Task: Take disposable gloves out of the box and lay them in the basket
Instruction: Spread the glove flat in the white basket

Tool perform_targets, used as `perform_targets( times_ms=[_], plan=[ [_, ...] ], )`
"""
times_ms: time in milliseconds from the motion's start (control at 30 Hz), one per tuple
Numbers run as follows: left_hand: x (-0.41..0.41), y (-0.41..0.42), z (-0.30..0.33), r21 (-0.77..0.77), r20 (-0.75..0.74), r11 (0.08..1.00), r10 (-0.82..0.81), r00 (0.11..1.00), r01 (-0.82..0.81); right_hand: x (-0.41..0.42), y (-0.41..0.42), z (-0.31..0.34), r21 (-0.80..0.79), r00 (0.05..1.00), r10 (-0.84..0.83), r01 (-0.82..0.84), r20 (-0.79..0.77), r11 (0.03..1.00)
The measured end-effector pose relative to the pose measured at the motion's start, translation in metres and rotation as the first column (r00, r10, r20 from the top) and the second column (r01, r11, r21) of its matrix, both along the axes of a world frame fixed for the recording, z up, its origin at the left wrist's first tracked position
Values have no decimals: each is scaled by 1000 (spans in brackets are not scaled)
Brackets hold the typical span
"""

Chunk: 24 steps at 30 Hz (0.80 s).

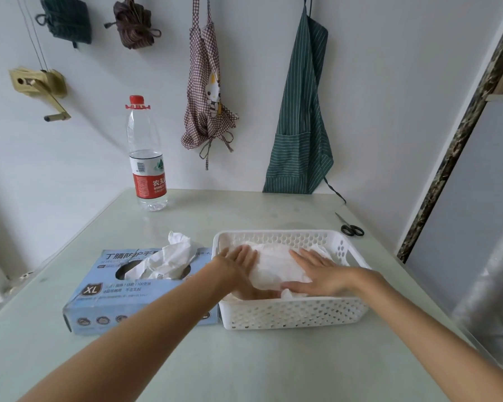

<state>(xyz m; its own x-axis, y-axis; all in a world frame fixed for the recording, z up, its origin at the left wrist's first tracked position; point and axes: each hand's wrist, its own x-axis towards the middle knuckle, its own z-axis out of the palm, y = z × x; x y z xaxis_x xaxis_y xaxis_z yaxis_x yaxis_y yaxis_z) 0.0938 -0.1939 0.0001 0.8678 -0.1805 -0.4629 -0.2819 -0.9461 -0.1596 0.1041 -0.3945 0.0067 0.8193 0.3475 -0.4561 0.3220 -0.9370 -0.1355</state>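
A white perforated basket stands on the pale table, right of centre. White disposable gloves lie piled inside it. My left hand lies flat on the pile's left side with straight fingers. On the right side my right hand presses down, also flat, thumb along the front. A blue glove box marked XL lies just left of the basket, touching it. More white gloves stick up out of its oval opening.
A water bottle with a red cap stands at the back left of the table. Black scissors lie at the back right near the wall. Aprons hang on the wall behind.
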Motion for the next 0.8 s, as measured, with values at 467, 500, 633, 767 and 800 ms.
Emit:
perform_targets(
  times_ms=[467,500,633,767,800],
  plan=[
    [-11,4,28,-71,77,997,-17,997,23,2,-26,29,142,994,-96,89,44,986],
    [-11,7,31,-57,95,998,-20,995,26,2,-26,31,182,992,-98,81,84,980],
    [-18,20,24,12,154,998,-61,986,60,-4,-18,19,119,994,-94,86,60,989],
    [-26,51,24,-309,345,947,20,938,94,-11,-8,30,284,968,-139,76,209,956],
    [-28,67,27,-365,408,926,68,911,94,-14,-1,36,328,959,-138,52,246,943]
  ],
)
